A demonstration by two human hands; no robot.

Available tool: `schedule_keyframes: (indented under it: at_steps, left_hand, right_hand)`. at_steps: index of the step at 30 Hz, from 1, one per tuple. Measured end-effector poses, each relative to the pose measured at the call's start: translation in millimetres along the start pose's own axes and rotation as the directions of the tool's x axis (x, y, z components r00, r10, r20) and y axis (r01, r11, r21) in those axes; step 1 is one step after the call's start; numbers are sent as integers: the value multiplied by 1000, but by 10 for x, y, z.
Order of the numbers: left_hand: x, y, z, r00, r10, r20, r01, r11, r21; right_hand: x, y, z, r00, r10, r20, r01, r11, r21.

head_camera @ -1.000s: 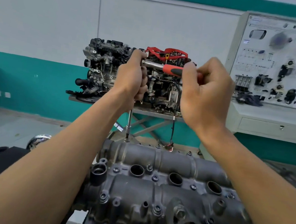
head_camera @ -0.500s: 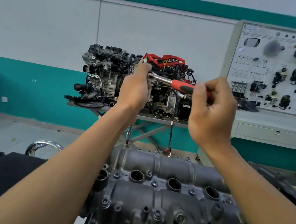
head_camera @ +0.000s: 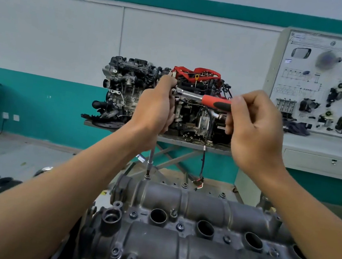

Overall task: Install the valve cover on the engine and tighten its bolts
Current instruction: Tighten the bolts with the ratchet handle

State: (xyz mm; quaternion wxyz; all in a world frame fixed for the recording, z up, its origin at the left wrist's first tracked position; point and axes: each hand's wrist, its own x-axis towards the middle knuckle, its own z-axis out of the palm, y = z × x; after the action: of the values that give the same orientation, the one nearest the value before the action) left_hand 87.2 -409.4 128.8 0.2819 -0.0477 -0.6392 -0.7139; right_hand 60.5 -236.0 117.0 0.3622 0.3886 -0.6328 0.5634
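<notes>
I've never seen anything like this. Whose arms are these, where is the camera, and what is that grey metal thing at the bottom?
No machine here: these are a person's two bare arms, seen from one camera worn on the head, looking forward and down. The grey part at the bottom is the valve cover, sitting on an engine. The right hand holds the red and black handle of a ratchet wrench; the left hand grips its head. A thin steel extension bar runs straight down from there to a bolt at the cover's far left corner. Behind, another engine stands on a table, and a display board with car parts stands at the right.
</notes>
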Motion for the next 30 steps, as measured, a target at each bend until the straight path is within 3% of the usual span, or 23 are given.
schedule_keyframes:
  at_steps: [2, 6, 8, 13, 16, 20, 22, 27, 30]
  left_hand:
    - [0, -7, 7, 1000, 13, -7, -13, 1000, -4]
    - [140, 39, 68, 997, -60, -45, 62, 996, 59]
    - [164, 51, 64, 995, -81, -53, 85, 994, 70]
    - [29, -34, -11, 999, 44, -8, -44, 999, 23]
    - [68, -46, -17, 999, 51, -18, -51, 999, 2]
    - [182, 34, 15, 995, -57, -76, 61, 997, 55]
    - [156, 45, 31, 996, -52, -74, 58, 995, 79]
    - [-32, -15, 23, 996, 87, -3, -87, 995, 44]
    - [25, -9, 30, 996, 72, -47, -69, 995, 66]
  right_hand:
    - [-68, -8, -34, 1000, -26, 11, 26, 1000, 2]
    - [117, 56, 28, 957, 285, 51, -286, 958, 0]
    - [194, 40, 40, 925, 375, 67, -377, 926, 29]
    - [94, -91, -63, 970, 235, 63, -241, 960, 140]
    - [118, -122, -57, 922, 372, 102, -386, 889, 248]
    - [188, -141, 53, 843, 517, 146, -537, 809, 240]
    - [190, -144, 57, 839, 533, 115, -543, 802, 248]
    - [78, -127, -42, 905, 420, 73, -419, 846, 330]
    - [73, -97, 10, 873, 481, 81, -473, 795, 380]
